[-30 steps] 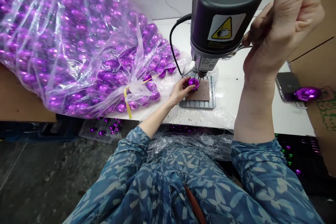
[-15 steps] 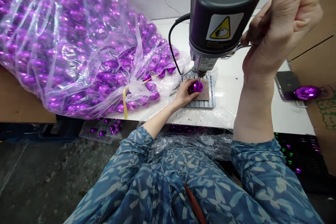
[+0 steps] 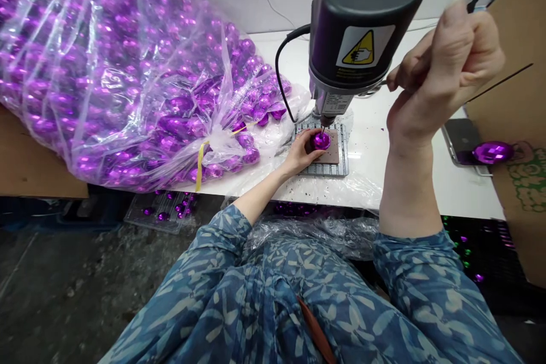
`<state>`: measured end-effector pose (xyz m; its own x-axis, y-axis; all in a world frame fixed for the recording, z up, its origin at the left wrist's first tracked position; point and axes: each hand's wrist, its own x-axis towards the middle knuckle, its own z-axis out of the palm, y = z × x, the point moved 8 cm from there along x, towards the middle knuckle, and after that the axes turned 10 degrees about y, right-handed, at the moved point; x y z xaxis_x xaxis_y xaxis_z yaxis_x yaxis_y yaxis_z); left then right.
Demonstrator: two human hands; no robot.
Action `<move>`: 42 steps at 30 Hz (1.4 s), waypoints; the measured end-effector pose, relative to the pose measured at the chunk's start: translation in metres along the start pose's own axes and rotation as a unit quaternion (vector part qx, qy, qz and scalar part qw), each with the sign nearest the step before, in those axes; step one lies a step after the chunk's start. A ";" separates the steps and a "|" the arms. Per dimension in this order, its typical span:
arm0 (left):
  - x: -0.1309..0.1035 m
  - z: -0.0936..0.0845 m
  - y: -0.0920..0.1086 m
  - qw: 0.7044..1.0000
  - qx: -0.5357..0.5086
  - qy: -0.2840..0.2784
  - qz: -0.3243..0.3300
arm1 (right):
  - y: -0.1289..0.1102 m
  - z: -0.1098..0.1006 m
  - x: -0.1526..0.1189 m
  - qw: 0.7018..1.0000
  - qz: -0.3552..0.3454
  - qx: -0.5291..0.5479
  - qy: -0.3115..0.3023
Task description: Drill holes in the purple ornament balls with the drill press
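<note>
Under the bit of a black bench drill press [image 3: 367, 17], a shiny purple faceted ball [image 3: 321, 140] sits on a brown board [image 3: 331, 153] over the grey slotted base [image 3: 343, 166]. My left hand [image 3: 302, 152] curls thumb and fingers around the ball's left side and holds it there. The drill bit [image 3: 323, 129] is at the ball's top; whether it is inside I cannot tell. Raised at the right, my right hand [image 3: 447, 62] is closed around the drill press's feed lever [image 3: 377, 87], whose end is hidden in the fingers.
A large clear bag [image 3: 128, 79] of purple balls, tied with yellow ribbon [image 3: 199, 168], fills the table's left. On the right lie a phone [image 3: 460, 139], another purple ball [image 3: 493, 152] and a cardboard box [image 3: 520, 102]. Dark shavings and plastic film cover the table [image 3: 367, 153].
My right hand has moved slightly down and left with the lever. The drill bit looks a little higher against the ball. My left hand keeps its grip on the ball.
</note>
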<state>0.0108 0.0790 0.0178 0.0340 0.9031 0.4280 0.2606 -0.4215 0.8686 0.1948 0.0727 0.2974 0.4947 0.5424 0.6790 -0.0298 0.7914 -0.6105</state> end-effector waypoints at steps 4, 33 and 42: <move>0.000 0.000 0.003 1.000 0.005 -0.002 0.009 | -0.001 -0.013 -0.017 0.998 -0.035 0.022 0.042; -0.003 -0.003 0.009 0.999 0.038 -0.018 -0.006 | 0.021 -0.048 -0.062 0.983 -0.180 0.021 0.036; -0.002 -0.002 0.010 1.000 0.024 -0.011 -0.015 | 0.026 -0.052 -0.069 0.985 -0.171 0.015 0.034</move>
<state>0.0118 0.0730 0.0265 0.0462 0.9173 0.3956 0.3069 -0.3899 0.8682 0.2049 0.0411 0.2137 0.5372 0.2233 0.8133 0.1233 0.9331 -0.3377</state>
